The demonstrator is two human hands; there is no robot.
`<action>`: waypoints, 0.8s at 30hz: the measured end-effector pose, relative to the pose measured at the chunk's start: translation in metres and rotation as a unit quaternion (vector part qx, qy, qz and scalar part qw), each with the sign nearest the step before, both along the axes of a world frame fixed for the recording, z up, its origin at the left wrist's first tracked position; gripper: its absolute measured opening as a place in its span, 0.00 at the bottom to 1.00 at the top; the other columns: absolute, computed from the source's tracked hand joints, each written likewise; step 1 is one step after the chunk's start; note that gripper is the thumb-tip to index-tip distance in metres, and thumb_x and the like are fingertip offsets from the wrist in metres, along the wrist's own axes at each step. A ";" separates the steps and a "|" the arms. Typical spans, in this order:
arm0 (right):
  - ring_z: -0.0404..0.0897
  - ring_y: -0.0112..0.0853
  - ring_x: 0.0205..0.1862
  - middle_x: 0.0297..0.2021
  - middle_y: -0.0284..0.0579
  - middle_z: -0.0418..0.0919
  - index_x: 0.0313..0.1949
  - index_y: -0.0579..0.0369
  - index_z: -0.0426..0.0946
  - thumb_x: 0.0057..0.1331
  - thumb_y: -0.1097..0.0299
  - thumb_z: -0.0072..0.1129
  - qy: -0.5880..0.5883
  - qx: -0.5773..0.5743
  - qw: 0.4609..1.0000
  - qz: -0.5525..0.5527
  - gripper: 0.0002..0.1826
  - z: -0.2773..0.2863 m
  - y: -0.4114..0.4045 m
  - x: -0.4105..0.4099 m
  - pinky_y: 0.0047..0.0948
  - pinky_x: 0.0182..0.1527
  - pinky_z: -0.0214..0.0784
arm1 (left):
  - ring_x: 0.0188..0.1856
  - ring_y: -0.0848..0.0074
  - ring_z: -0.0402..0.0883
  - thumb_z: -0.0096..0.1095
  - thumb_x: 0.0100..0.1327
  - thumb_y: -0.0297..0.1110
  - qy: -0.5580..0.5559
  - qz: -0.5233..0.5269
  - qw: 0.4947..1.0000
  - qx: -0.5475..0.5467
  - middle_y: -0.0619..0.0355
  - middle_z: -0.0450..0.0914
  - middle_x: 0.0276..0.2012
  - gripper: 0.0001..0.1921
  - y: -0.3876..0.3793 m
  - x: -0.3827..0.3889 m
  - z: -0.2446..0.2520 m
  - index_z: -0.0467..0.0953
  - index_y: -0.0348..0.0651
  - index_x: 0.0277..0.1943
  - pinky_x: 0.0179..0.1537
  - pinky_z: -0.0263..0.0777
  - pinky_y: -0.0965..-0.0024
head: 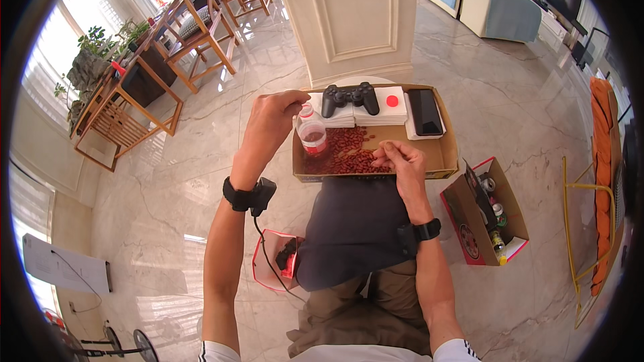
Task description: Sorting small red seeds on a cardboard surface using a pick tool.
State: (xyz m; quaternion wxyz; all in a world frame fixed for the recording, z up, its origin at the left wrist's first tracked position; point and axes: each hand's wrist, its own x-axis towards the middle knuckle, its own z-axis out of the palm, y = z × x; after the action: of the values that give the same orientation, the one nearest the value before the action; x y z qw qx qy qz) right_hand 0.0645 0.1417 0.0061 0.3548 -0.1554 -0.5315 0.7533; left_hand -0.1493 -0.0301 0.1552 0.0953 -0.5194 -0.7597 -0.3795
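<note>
A clear plastic bottle (312, 136) stands at the left end of a shallow cardboard box (443, 156), with some red content low inside it. My left hand (266, 118) is over the box's left edge, its fingertips pinched together beside and just above the bottle's mouth. Whether anything is between them is hidden. Loose red beans (347, 143) cover the box floor near the bottle. My right hand (407, 158) hovers over the beans at the front, thumb and forefinger close together; I cannot tell if they pinch a bean.
Along the box's back sit white tissue stacks (385, 115), a black game controller (349, 99), a red round disc (392, 101) and a smartphone (424, 112). A carton (515, 216) with cans and bottles stands right. A small red-edged box (266, 256) and a cable (264, 246) are lower left.
</note>
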 end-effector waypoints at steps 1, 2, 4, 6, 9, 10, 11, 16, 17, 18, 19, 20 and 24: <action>0.85 0.26 0.32 0.35 0.44 0.88 0.46 0.63 0.87 0.76 0.67 0.63 0.002 -0.005 1.000 0.001 0.11 -0.001 0.000 0.000 0.24 0.38 0.79 | 0.34 0.69 0.88 0.64 0.64 0.18 0.007 0.000 1.000 -0.003 0.47 0.89 0.34 0.10 0.001 -0.001 -0.001 0.87 0.35 0.47 0.39 0.79 0.68; 0.85 0.26 0.32 0.35 0.44 0.88 0.46 0.63 0.87 0.76 0.67 0.62 0.004 -0.009 1.000 0.002 0.11 -0.002 0.000 -0.001 0.24 0.38 0.80 | 0.35 0.66 0.89 0.64 0.64 0.18 0.014 0.000 1.000 -0.005 0.46 0.89 0.35 0.11 0.001 -0.002 -0.001 0.87 0.35 0.47 0.39 0.79 0.67; 0.85 0.26 0.32 0.35 0.43 0.88 0.46 0.63 0.87 0.76 0.67 0.62 0.003 -0.010 1.000 0.004 0.11 -0.002 0.001 -0.001 0.24 0.38 0.80 | 0.35 0.65 0.89 0.64 0.64 0.18 0.029 -0.006 1.000 -0.009 0.46 0.89 0.36 0.11 0.004 -0.003 0.001 0.86 0.36 0.47 0.39 0.79 0.66; 0.85 0.26 0.32 0.35 0.43 0.88 0.46 0.62 0.87 0.76 0.67 0.62 0.002 -0.009 1.000 0.005 0.11 -0.003 0.001 -0.001 0.24 0.38 0.79 | 0.35 0.65 0.89 0.64 0.64 0.18 0.043 -0.013 0.999 -0.013 0.46 0.89 0.36 0.11 0.005 -0.003 0.000 0.86 0.36 0.48 0.39 0.79 0.66; 0.85 0.25 0.32 0.35 0.43 0.88 0.46 0.62 0.87 0.76 0.67 0.62 0.002 -0.003 1.000 0.005 0.11 -0.003 0.002 -0.001 0.24 0.38 0.79 | 0.36 0.63 0.89 0.63 0.64 0.19 0.036 -0.008 0.999 -0.001 0.44 0.88 0.36 0.12 0.007 -0.002 -0.003 0.86 0.36 0.49 0.40 0.79 0.64; 0.85 0.25 0.32 0.35 0.43 0.88 0.46 0.62 0.87 0.76 0.67 0.62 0.002 -0.002 1.000 0.005 0.11 -0.002 0.001 -0.001 0.23 0.38 0.79 | 0.36 0.63 0.89 0.63 0.64 0.18 0.040 -0.014 0.999 0.000 0.44 0.88 0.37 0.13 0.006 -0.003 -0.003 0.86 0.36 0.50 0.40 0.80 0.64; 0.85 0.25 0.32 0.35 0.43 0.88 0.46 0.62 0.87 0.76 0.67 0.62 0.001 -0.001 1.000 0.005 0.11 -0.002 0.001 -0.001 0.23 0.38 0.79 | 0.35 0.63 0.89 0.62 0.64 0.18 0.044 -0.019 0.999 0.001 0.44 0.88 0.37 0.13 0.006 -0.003 -0.003 0.85 0.35 0.51 0.40 0.80 0.64; 0.85 0.25 0.32 0.35 0.43 0.88 0.46 0.62 0.87 0.76 0.66 0.62 0.000 -0.004 1.000 0.004 0.11 -0.002 0.001 0.000 0.23 0.38 0.79 | 0.37 0.64 0.89 0.60 0.63 0.15 0.041 -0.012 0.999 0.002 0.45 0.89 0.39 0.15 0.000 0.001 0.001 0.86 0.36 0.51 0.41 0.80 0.63; 0.85 0.25 0.32 0.35 0.43 0.88 0.46 0.62 0.87 0.76 0.66 0.62 0.000 -0.003 1.000 0.004 0.11 -0.002 0.001 0.000 0.23 0.38 0.79 | 0.38 0.64 0.89 0.58 0.63 0.14 0.034 -0.004 0.999 0.005 0.45 0.89 0.40 0.17 -0.001 0.002 0.003 0.86 0.37 0.51 0.42 0.80 0.63; 0.85 0.25 0.32 0.35 0.43 0.88 0.46 0.62 0.87 0.76 0.66 0.62 0.000 -0.004 1.000 0.005 0.11 -0.002 0.001 0.000 0.23 0.38 0.79 | 0.38 0.64 0.89 0.58 0.63 0.14 0.035 -0.004 0.999 0.004 0.45 0.89 0.40 0.17 -0.002 0.001 0.002 0.86 0.37 0.51 0.42 0.80 0.63; 0.85 0.26 0.32 0.35 0.43 0.88 0.46 0.62 0.87 0.76 0.66 0.62 0.000 -0.006 1.000 0.005 0.11 -0.002 0.001 -0.001 0.23 0.38 0.79 | 0.40 0.62 0.89 0.56 0.61 0.12 0.047 -0.013 0.999 0.009 0.44 0.88 0.42 0.18 -0.002 0.000 0.002 0.85 0.37 0.51 0.43 0.81 0.62; 0.85 0.26 0.32 0.35 0.43 0.88 0.46 0.63 0.87 0.76 0.66 0.62 0.000 -0.008 1.000 0.006 0.11 -0.003 0.001 -0.001 0.23 0.38 0.79 | 0.42 0.59 0.89 0.54 0.60 0.11 0.060 -0.023 0.998 0.014 0.43 0.88 0.43 0.20 -0.003 0.000 0.001 0.85 0.37 0.51 0.45 0.81 0.61; 0.85 0.26 0.32 0.35 0.44 0.88 0.46 0.63 0.87 0.76 0.66 0.63 -0.001 -0.006 1.000 0.004 0.11 -0.001 0.001 0.000 0.24 0.38 0.79 | 0.46 0.51 0.87 0.52 0.57 0.09 0.137 -0.022 0.990 0.002 0.43 0.87 0.46 0.22 -0.001 0.004 0.005 0.85 0.36 0.50 0.48 0.80 0.58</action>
State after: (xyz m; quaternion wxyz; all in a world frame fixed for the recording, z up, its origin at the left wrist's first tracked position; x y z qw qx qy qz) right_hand 0.0643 0.1425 0.0050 0.3502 -0.1559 -0.5283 0.7576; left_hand -0.1456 -0.0314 0.1598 0.1906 -0.5831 -0.7270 -0.3083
